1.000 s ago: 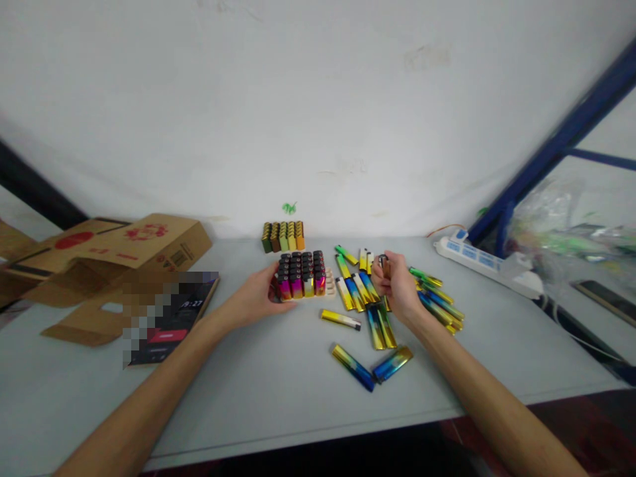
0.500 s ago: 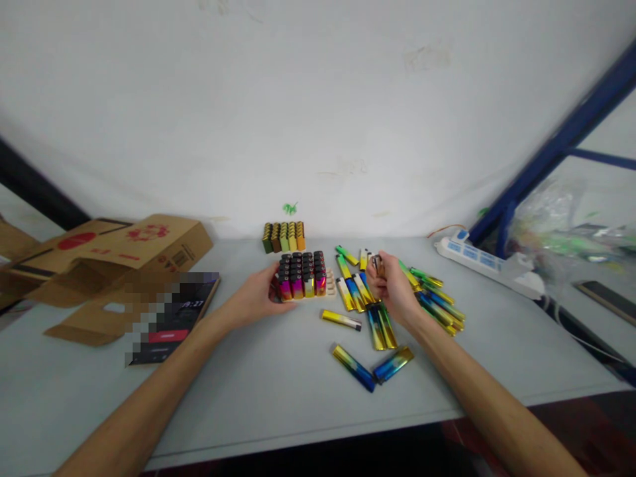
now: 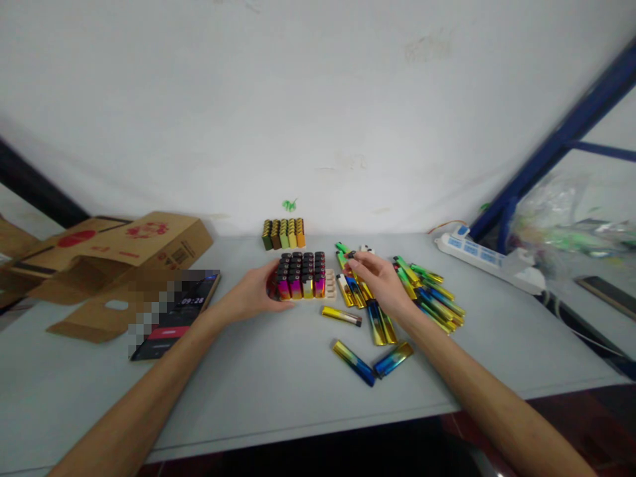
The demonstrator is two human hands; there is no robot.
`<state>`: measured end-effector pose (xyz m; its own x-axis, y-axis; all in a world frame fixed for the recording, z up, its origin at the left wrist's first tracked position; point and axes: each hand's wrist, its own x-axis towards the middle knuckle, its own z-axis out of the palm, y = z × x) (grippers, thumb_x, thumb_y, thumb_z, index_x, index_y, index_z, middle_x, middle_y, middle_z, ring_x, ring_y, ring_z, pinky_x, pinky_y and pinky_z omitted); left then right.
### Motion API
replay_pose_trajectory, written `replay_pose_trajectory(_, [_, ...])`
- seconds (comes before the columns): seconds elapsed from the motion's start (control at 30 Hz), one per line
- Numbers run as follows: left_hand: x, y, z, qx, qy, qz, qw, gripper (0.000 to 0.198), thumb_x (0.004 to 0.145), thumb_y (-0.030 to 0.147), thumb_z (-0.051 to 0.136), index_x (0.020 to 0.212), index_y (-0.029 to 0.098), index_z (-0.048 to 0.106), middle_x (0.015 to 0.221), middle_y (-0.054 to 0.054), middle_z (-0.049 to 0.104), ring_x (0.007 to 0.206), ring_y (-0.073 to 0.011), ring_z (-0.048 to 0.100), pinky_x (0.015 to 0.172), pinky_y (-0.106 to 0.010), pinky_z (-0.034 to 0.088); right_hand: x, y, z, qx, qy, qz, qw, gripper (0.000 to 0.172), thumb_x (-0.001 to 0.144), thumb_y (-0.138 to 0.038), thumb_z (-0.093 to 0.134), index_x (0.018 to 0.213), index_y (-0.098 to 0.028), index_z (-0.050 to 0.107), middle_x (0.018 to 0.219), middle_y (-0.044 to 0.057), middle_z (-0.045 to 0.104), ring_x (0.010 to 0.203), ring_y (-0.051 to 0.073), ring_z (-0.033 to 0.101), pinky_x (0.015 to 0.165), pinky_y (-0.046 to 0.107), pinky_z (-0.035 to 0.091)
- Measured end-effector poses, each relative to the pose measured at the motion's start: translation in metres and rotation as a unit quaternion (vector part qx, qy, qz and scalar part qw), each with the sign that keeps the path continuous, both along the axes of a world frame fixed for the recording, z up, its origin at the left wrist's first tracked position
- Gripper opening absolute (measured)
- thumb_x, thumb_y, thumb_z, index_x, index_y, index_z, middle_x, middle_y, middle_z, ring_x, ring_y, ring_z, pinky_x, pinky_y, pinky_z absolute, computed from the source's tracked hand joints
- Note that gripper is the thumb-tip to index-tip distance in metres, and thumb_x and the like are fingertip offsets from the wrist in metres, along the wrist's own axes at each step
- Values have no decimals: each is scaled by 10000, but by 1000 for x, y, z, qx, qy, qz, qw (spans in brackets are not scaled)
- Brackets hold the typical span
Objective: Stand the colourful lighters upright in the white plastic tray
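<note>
A cream tray (image 3: 330,283) stands mid-table, nearly full of upright lighters with black tops and pink, purple and gold bodies. My left hand (image 3: 253,293) grips the tray's left side. My right hand (image 3: 375,278) reaches toward the tray's right end, its fingers pinched on a lighter (image 3: 350,255) whose dark top shows at the fingertips. Under and beside that hand lies a heap of loose lighters (image 3: 430,298), gold, blue and green.
Three more lighters (image 3: 340,315) lie nearer me on the grey table (image 3: 278,377). A small block of green-orange lighters (image 3: 283,234) stands by the wall. Flattened cardboard boxes (image 3: 114,248) and a phone (image 3: 173,315) lie left. A white power strip (image 3: 484,260) sits right.
My right hand has moved left from above the loose heap toward the tray, carrying the lighter. My left hand has stayed on the tray.
</note>
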<state>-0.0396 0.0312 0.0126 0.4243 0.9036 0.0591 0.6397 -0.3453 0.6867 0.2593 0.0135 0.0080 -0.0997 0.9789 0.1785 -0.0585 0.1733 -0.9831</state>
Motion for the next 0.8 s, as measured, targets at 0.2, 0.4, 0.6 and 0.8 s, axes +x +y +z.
replay_pose_trajectory(0.2, [1,0,-1,-7,-1,-5,1000,662,680,465,851,1220,174,601,1080,-70,776,898,-268,722,766,-337,592,-12,11,-7,8,51,0,999,397,810,-514,848,1047,-247,676,1066,69,835,1119,274,768,1013,446,582])
replay_pose_trajectory(0.4, [4,-2,0,-16,-9,-3,1000,691,670,468,857,1234,171,592,1096,-80,772,890,-268,715,759,-343,590,-16,27,-18,78,-16,2,997,400,872,-545,771,1099,-256,614,1105,72,829,1043,240,781,943,402,601])
replay_pose_trajectory(0.6, [5,-3,1,-5,-1,1,1000,673,673,476,848,1221,174,599,1065,-74,764,857,-257,701,732,-337,577,-10,24,-16,146,-154,-6,977,288,969,-465,677,1153,-246,640,1038,59,819,956,239,783,845,366,601])
replay_pose_trajectory(0.8, [4,-2,-1,-5,14,7,1000,688,673,480,851,1231,169,596,1015,-71,759,802,-246,689,692,-331,565,-13,21,-18,170,-172,4,970,256,1020,-431,619,1203,-254,630,1083,60,794,1020,222,767,876,347,607])
